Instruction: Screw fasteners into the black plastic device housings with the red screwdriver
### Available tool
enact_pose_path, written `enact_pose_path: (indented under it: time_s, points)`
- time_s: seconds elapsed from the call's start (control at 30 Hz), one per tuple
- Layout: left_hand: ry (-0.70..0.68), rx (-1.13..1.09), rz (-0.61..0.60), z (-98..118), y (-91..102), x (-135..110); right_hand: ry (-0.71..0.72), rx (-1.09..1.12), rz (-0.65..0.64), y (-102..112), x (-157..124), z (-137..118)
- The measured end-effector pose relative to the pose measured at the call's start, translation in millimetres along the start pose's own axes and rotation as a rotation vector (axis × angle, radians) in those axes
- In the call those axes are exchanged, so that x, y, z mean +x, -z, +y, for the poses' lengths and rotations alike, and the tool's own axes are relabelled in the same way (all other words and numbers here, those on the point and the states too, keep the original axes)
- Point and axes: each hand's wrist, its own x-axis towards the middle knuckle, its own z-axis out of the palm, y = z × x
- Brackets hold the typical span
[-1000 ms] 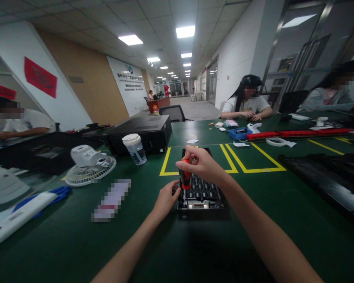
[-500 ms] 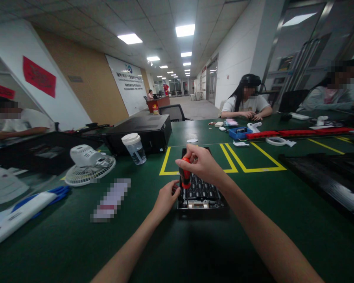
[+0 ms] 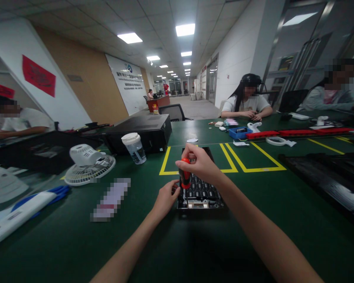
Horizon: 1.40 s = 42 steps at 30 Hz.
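Note:
My right hand point(image 3: 198, 160) is closed round the top of a red and black screwdriver point(image 3: 185, 180), held upright. Its thin shaft points down to the near left corner of an opened black device point(image 3: 201, 192), which has rows of rounded cells inside and a pale metal roller-like part point(image 3: 198, 205) at its near end. My left hand point(image 3: 166, 197) grips the device's left edge, thumb and fingers curled against it. Whether the tip sits in a screw is too small to tell. My right hand and wrist hide part of the device's far and right side.
To the left are a clear cup point(image 3: 135, 149) with a white lid, a white fan point(image 3: 90, 167) and a large black case point(image 3: 141, 135). Dark panels point(image 3: 327, 177) lie at right. Beyond the yellow tape is a blue tray point(image 3: 238, 133); several people sit around.
Almost nothing has moved. The screwdriver stays upright at the same corner, and my right hand has shifted only very slightly on its handle.

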Motion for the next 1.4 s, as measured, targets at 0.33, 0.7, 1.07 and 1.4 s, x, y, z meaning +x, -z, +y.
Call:
enact_pose_path:
  time_s: [0.33,0.7,1.07,1.4]
  points:
    - [-0.010,-0.029,0.002,-2.0,0.3,-0.3,-0.102,0.772,-0.211,-16.2,2.6,14.7]
    - [-0.008,0.010,0.011,-1.5,1.6,-0.5,-0.032,0.818,-0.243,-23.8,-1.4,28.5]
    - [-0.007,0.022,0.009,-0.3,2.0,-0.5,-0.040,0.933,-0.279,-22.8,0.6,29.0]
    - [0.006,0.030,0.009,4.0,2.5,-0.6,-0.040,0.937,-0.285,-26.1,-2.5,29.3]
